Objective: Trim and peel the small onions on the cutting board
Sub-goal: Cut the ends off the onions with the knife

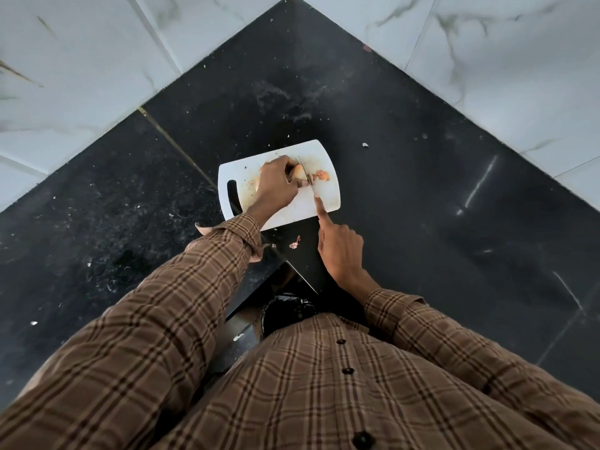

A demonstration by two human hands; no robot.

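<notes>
My left hand [274,186] covers most of the onion [298,172]; I see only a pale patch beyond the knuckles. The knife [306,175] handle is buried inside my right hand [341,251], and the thin blade is hard to trace. Scraps [321,176] past the blade are too small to identify.

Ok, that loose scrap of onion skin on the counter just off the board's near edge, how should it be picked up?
Pinch the onion skin scrap from straight above with fingertips across its narrow width. It looks thin and lies nearly flat on the black counter, so a side approach offers little to catch. It sits clear of the cutting board, between both forearms; the left hand is busy holding the onion.
</notes>
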